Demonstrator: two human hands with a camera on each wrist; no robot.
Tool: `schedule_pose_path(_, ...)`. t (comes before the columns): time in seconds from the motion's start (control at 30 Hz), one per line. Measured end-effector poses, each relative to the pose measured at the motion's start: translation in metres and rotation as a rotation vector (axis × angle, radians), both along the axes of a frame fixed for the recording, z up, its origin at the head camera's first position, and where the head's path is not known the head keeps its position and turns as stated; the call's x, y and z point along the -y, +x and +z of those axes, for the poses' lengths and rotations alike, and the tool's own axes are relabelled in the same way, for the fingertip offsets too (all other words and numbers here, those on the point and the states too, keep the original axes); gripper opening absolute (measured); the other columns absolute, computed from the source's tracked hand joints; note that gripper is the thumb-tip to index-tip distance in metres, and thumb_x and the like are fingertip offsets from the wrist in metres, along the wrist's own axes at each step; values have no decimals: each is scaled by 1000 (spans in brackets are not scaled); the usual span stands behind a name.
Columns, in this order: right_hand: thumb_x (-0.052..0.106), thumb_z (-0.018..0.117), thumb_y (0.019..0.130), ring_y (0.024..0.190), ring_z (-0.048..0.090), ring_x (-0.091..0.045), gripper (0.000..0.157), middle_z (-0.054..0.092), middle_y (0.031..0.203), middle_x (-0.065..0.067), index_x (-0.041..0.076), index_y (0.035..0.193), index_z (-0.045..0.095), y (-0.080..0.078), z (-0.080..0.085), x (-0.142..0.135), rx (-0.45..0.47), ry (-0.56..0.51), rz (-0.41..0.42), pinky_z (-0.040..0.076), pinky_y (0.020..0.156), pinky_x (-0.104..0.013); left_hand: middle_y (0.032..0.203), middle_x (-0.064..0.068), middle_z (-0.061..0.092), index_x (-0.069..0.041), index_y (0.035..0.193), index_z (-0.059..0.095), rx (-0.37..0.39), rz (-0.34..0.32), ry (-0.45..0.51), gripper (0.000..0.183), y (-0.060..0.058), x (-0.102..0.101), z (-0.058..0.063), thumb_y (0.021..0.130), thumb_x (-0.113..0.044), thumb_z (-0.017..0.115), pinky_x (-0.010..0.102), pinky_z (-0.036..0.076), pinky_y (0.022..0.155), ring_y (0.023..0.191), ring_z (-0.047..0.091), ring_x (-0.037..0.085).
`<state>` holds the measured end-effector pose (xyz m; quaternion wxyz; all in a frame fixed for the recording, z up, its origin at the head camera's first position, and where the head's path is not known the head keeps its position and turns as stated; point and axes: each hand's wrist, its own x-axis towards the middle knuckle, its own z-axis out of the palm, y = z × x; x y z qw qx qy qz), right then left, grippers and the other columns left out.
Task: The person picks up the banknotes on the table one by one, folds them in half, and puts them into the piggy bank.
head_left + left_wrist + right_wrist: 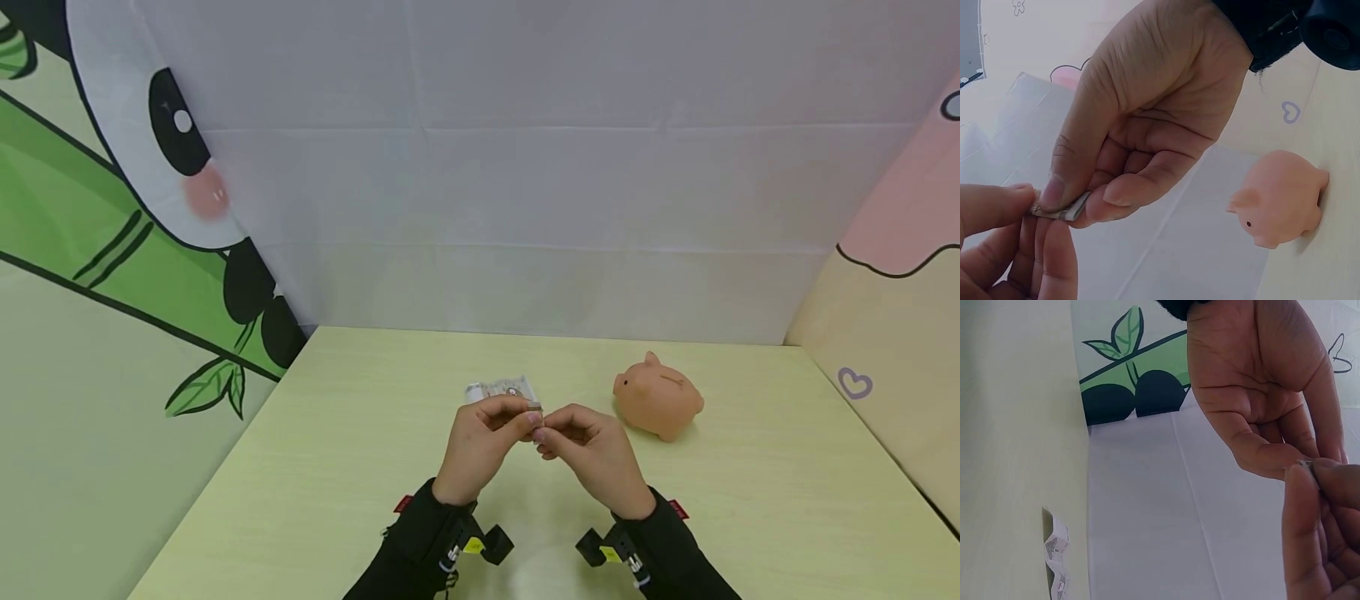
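Observation:
Both hands meet above the table, holding a small folded banknote between them. The left hand pinches it between thumb and forefinger. From the other side, the right hand grips its end with thumb and fingertips. Fingers cover most of the note in the head view; only a sliver shows in the right wrist view. Just behind the left hand lies a creased, printed paper, like another banknote, on the tabletop. To the right of the hands stands an orange-pink piggy bank, with a slot-like mark on its back.
The pale wooden table ends at a grey-white cloth backdrop. Printed side panels stand left and right, the right one bearing a purple heart. Small wrist cameras sit on the dark sleeves.

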<state>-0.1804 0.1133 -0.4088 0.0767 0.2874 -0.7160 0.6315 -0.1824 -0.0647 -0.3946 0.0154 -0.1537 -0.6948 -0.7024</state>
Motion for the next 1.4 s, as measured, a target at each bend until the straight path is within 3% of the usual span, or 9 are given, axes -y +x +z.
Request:
schedule_pose_path(0.27, 2, 65, 92, 75, 69, -8, 10, 69, 88, -21, -5, 98, 68, -1, 1, 0, 6, -13, 17, 59, 70, -28, 101, 25, 69, 4, 105, 71, 2, -2, -4, 22, 0, 1, 0, 92, -13, 69, 25, 57, 78, 81, 67, 9)
schedule_pose_path(0.67, 9, 67, 92, 78, 71, -9, 14, 72, 96, -19, -1, 102, 69, -3, 1, -1, 90, 16, 35, 60, 72, -30, 100, 25, 68, 4, 105, 71, -26, -15, -32, 22, 0, 4, 1, 92, -13, 68, 27, 58, 76, 79, 65, 9)
schedule_pose_path(0.93, 9, 66, 93, 80, 68, -17, 16, 70, 101, -15, 2, 107, 68, -8, -2, -10, 53, 84, 36, 58, 74, -28, 98, 24, 68, 4, 105, 71, -39, -8, -41, 21, -1, 5, -1, 93, -13, 68, 26, 57, 74, 76, 65, 8)
schedule_pose_path(1.17, 9, 67, 92, 93, 64, 0, 26, 68, 108, -15, 5, 118, 65, -17, -2, -30, -45, 194, -120, 55, 80, -23, 102, 25, 67, 4, 107, 70, -22, -3, -39, 22, -1, 6, 0, 92, -11, 68, 24, 57, 76, 79, 66, 7)
schedule_pose_path(1.33, 3, 71, 88, 96, 67, -3, 35, 68, 113, -16, 4, 122, 64, -32, -6, -48, -175, 224, -224, 54, 82, -17, 103, 24, 68, 4, 107, 70, -11, 2, -35, 20, 0, 5, 2, 92, -10, 68, 23, 57, 75, 79, 66, 7)
schedule_pose_path(1.4, 0, 75, 83, 94, 69, -10, 40, 68, 113, -15, 3, 122, 65, -38, -7, -55, -254, 248, -294, 51, 91, -17, 103, 24, 68, 4, 107, 70, -5, 6, -34, 20, 0, 5, 3, 92, -9, 68, 23, 57, 75, 79, 66, 7)
